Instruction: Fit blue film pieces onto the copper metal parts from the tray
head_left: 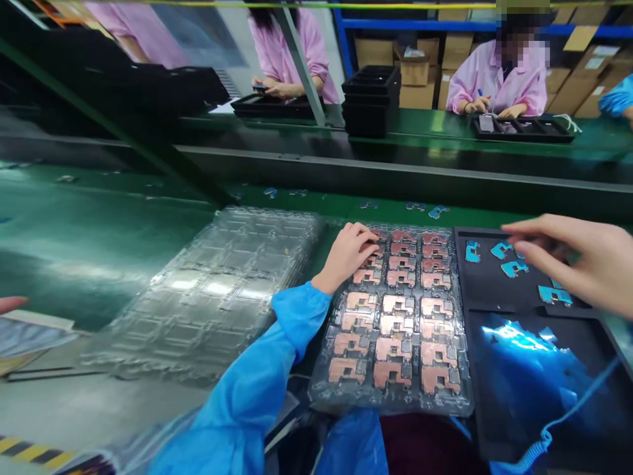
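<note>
A clear plastic tray in front of me holds rows of copper-coloured circuit boards. My left hand, in a blue sleeve, bends its fingers onto a circuit board in the tray's far left corner; the fingertips partly cover it. To the right, my right hand hovers over a black tray, blurred, with thumb and forefinger stretched out and a gap between them. I see nothing held there. Several blue-faced boards lie beneath and beside it.
Stacked clear trays lie to the left. Blue film and a coiled blue cord lie at right. Loose boards line the bench's back. Beyond are black trays and people in pink; someone's fingertip enters at left.
</note>
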Action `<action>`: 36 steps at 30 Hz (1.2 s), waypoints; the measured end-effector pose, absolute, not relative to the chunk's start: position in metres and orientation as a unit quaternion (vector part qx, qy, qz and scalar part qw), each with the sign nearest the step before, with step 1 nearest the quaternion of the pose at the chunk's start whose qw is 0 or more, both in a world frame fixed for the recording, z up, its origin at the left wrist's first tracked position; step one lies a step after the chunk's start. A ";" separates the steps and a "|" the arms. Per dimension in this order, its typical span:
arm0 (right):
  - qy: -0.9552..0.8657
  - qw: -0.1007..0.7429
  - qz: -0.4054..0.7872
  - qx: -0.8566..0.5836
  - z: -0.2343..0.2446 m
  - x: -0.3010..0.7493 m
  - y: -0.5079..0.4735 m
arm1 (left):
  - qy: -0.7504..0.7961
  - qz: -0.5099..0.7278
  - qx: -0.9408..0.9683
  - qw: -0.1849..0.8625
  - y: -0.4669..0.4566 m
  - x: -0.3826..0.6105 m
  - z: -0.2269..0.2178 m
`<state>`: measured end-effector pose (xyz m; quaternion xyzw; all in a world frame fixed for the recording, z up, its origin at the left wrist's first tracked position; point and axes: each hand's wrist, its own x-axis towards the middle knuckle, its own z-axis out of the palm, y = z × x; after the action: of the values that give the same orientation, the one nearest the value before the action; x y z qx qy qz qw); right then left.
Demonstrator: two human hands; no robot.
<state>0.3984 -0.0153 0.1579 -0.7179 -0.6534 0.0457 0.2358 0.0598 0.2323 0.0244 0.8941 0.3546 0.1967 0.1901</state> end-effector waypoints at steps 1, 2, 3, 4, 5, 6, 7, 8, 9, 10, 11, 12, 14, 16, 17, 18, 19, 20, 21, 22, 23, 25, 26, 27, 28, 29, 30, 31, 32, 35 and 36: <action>-0.658 0.222 0.050 -0.718 0.151 0.396 0.014 | 0.346 0.194 0.902 0.170 0.226 0.057 0.023; -0.661 0.207 0.056 -0.719 0.141 0.393 0.042 | 0.330 0.183 0.914 0.149 0.221 0.053 0.021; -0.664 0.192 0.062 -0.720 0.130 0.391 0.069 | 0.310 0.167 0.927 0.129 0.215 0.049 0.019; -0.667 0.178 0.068 -0.720 0.118 0.391 0.093 | 0.289 0.150 0.939 0.111 0.211 0.046 0.017; -0.668 0.160 0.077 -0.723 0.106 0.393 0.114 | 0.272 0.135 0.948 0.096 0.207 0.042 0.014; -0.666 0.140 0.089 -0.727 0.096 0.396 0.133 | 0.261 0.126 0.953 0.087 0.204 0.040 0.012; -0.662 0.120 0.100 -0.733 0.086 0.401 0.148 | 0.258 0.122 0.955 0.079 0.202 0.037 0.009; -0.655 0.103 0.107 -0.741 0.078 0.407 0.161 | 0.259 0.122 0.956 0.071 0.202 0.035 0.007; -0.644 0.089 0.111 -0.752 0.071 0.414 0.172 | 0.261 0.122 0.955 0.065 0.201 0.034 0.006; -0.630 0.078 0.111 -0.765 0.065 0.419 0.180 | 0.261 0.121 0.956 0.064 0.202 0.033 0.005; -0.613 0.070 0.108 -0.779 0.058 0.424 0.188 | 0.260 0.119 0.956 0.065 0.203 0.032 0.005; -0.595 0.063 0.106 -0.794 0.052 0.426 0.195 | 0.258 0.119 0.956 0.068 0.205 0.032 0.007; -0.564 0.043 0.110 -0.818 0.038 0.428 0.207 | 0.253 0.126 0.956 0.074 0.213 0.034 0.016; -0.545 0.024 0.115 -0.830 0.025 0.426 0.218 | 0.257 0.147 0.953 0.072 0.229 0.042 0.029; -0.539 0.017 0.115 -0.834 0.020 0.425 0.222 | 0.263 0.157 0.949 0.070 0.239 0.050 0.036; -0.534 0.011 0.114 -0.838 0.016 0.424 0.225 | 0.271 0.163 0.946 0.069 0.251 0.061 0.043; -0.531 0.006 0.112 -0.840 0.014 0.423 0.228 | 0.281 0.165 0.943 0.069 0.264 0.074 0.049; -0.528 0.003 0.108 -0.842 0.012 0.423 0.230 | 0.290 0.159 0.941 0.072 0.278 0.091 0.053; -0.527 0.001 0.105 -0.843 0.012 0.422 0.231 | 0.295 0.147 0.941 0.075 0.291 0.109 0.055; -0.527 0.001 0.101 -0.844 0.013 0.422 0.232 | 0.296 0.130 0.943 0.079 0.303 0.129 0.055; -0.529 0.001 0.096 -0.843 0.015 0.421 0.232 | 0.291 0.109 0.947 0.085 0.313 0.150 0.054; -0.534 0.007 0.083 -0.841 0.022 0.419 0.229 | 0.273 0.078 0.954 0.096 0.330 0.190 0.045; -0.537 0.013 0.074 -0.841 0.028 0.419 0.226 | 0.263 0.068 0.957 0.102 0.335 0.208 0.040; -0.538 0.020 0.065 -0.840 0.036 0.419 0.220 | 0.255 0.062 0.959 0.106 0.339 0.223 0.033; -0.541 0.029 0.058 -0.839 0.046 0.420 0.213 | 0.248 0.056 0.961 0.110 0.342 0.236 0.027; -0.544 0.037 0.056 -0.836 0.057 0.422 0.202 | 0.242 0.051 0.962 0.114 0.343 0.245 0.021; -0.548 0.044 0.058 -0.834 0.069 0.424 0.189 | 0.237 0.047 0.963 0.117 0.344 0.253 0.015; -0.555 0.053 0.064 -0.828 0.081 0.427 0.173 | 0.232 0.044 0.964 0.119 0.345 0.258 0.009; -0.568 0.062 0.072 -0.818 0.092 0.429 0.154 | 0.228 0.042 0.965 0.121 0.345 0.261 0.005; -0.622 0.069 0.094 -0.774 0.110 0.430 0.086 | 0.220 0.042 0.967 0.120 0.346 0.264 -0.001; -0.637 0.061 0.101 -0.762 0.109 0.428 0.063 | 0.220 0.041 0.968 0.118 0.346 0.264 -0.001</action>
<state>0.4276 0.0628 0.1093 -0.7619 -0.6368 0.1011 0.0609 0.2641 0.3457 -0.0014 0.9676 0.2195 0.0410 0.1177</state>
